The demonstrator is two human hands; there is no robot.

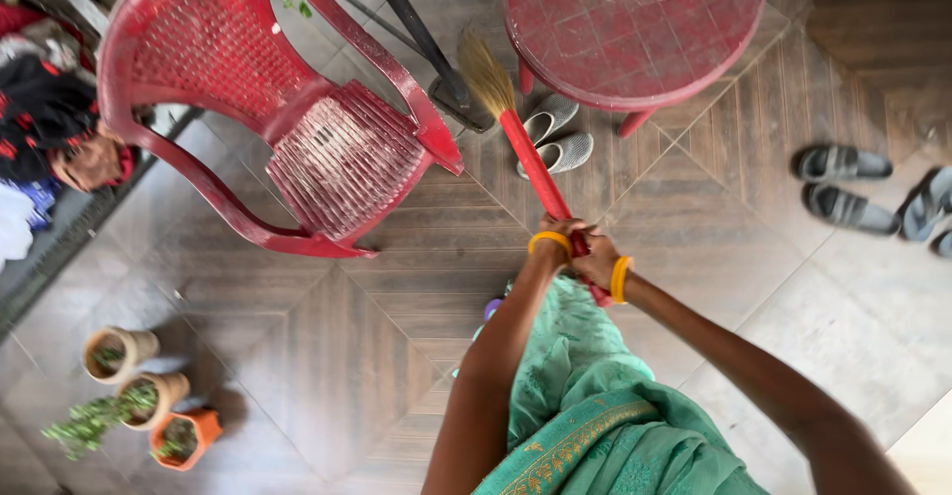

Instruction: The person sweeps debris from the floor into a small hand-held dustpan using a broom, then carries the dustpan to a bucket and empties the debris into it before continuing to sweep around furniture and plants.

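Observation:
Both my hands grip a broom's red handle (534, 170) in front of my green garment. My left hand (558, 231) is wrapped round the handle higher up; my right hand (598, 262) holds it just below, close against the left. Each wrist wears a yellow bangle. The straw bristles (486, 73) point away from me, reaching the tiled floor between a red plastic chair (327, 148) and a round red table (635, 24).
A pair of grey shoes (557, 138) lies under the table's edge, beside the broom. Several dark sandals (843, 185) sit at the right. Three small plant pots (149, 396) stand at the lower left. A dark pole (421, 34) leans by the chair. Another person (59, 133) is at the left edge.

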